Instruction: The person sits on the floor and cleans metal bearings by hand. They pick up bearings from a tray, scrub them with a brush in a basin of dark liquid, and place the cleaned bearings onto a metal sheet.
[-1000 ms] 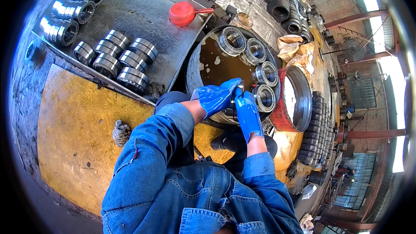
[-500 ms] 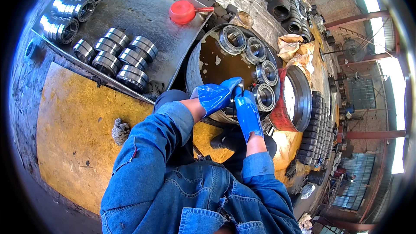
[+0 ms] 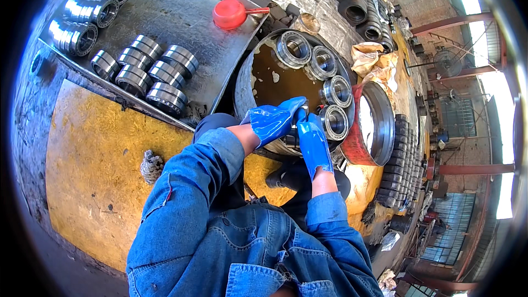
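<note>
Over the near edge of an open drum (image 3: 245,89) holding murky brown liquid, both my hands wear blue rubber gloves. My left hand (image 3: 273,122) and my right hand (image 3: 314,142) close together on a metal ring (image 3: 303,114), which the gloves mostly hide; it looks like a bearing part. Close to my right hand lies a roller bearing (image 3: 344,125), the nearest in a curved row of several along the drum's right side. Another bearing (image 3: 283,48) sits at the far end of that row.
At left, a metal tray (image 3: 181,0) carries several shiny bearing rings (image 3: 132,77) and a red dipper (image 3: 230,14). A red-sided steel hoop (image 3: 360,132) stands right of the drum, beside stacked dark rings (image 3: 400,159). Crumpled rag (image 3: 151,166) lies on the yellow board (image 3: 104,170).
Both hands stay nearly in place on the metal ring. More of a dark part shows below and between the gloves. The whole view has shifted very slightly.
</note>
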Action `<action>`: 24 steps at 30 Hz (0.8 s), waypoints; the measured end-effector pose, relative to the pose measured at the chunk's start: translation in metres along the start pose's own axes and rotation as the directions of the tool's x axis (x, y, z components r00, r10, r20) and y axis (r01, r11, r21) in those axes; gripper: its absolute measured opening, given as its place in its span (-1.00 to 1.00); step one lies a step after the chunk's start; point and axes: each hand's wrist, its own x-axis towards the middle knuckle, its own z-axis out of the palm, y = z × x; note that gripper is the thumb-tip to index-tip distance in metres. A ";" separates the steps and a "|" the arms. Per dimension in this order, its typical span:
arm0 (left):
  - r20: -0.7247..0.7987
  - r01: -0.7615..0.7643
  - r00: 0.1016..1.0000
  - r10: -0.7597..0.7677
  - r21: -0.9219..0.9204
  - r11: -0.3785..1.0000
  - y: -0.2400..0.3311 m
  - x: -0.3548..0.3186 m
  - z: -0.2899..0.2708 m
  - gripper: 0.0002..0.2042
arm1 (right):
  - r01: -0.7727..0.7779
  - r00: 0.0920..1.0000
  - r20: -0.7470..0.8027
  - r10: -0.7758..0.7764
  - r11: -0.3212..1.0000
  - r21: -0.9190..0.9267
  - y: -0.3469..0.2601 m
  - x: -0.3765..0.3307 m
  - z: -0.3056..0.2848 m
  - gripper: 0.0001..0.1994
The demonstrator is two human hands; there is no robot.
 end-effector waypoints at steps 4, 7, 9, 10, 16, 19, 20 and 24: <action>-0.009 -0.117 0.993 0.118 0.107 0.987 -0.021 0.005 -0.002 -0.57 | 0.014 1.000 -0.005 -0.014 1.000 -0.004 -0.002 0.001 0.002 -0.35; -0.008 -0.053 0.999 0.052 -0.015 0.999 -0.024 0.009 -0.001 -0.57 | 0.014 1.000 0.002 -0.014 1.000 0.004 -0.003 0.001 0.001 -0.35; 0.023 0.049 0.999 -0.046 -0.161 0.986 -0.018 0.010 -0.001 -0.57 | 0.015 1.000 0.009 -0.016 1.000 0.018 -0.003 0.000 0.001 -0.36; 0.018 0.086 0.996 -0.085 -0.176 0.981 -0.015 0.008 -0.001 -0.57 | 0.016 1.000 0.015 -0.017 0.999 0.028 -0.004 -0.001 0.000 -0.36; 0.066 0.214 0.977 -0.204 -0.386 0.897 -0.003 0.006 0.003 -0.55 | 0.049 0.998 -0.042 -0.049 0.999 0.000 0.009 0.002 0.005 -0.39; 0.038 0.168 0.986 -0.165 -0.353 0.920 -0.021 0.011 0.006 -0.55 | 0.030 0.999 -0.026 -0.030 1.000 -0.009 0.005 0.002 0.005 -0.40; 0.057 0.198 0.980 -0.190 -0.373 0.906 -0.026 0.013 0.010 -0.55 | 0.015 1.000 -0.023 -0.015 1.000 -0.016 0.005 0.001 0.004 -0.40; 0.075 0.109 0.993 -0.092 -0.268 0.957 -0.065 0.029 0.003 -0.56 | 0.041 0.999 -0.019 -0.041 0.999 -0.014 -0.005 0.002 0.004 -0.41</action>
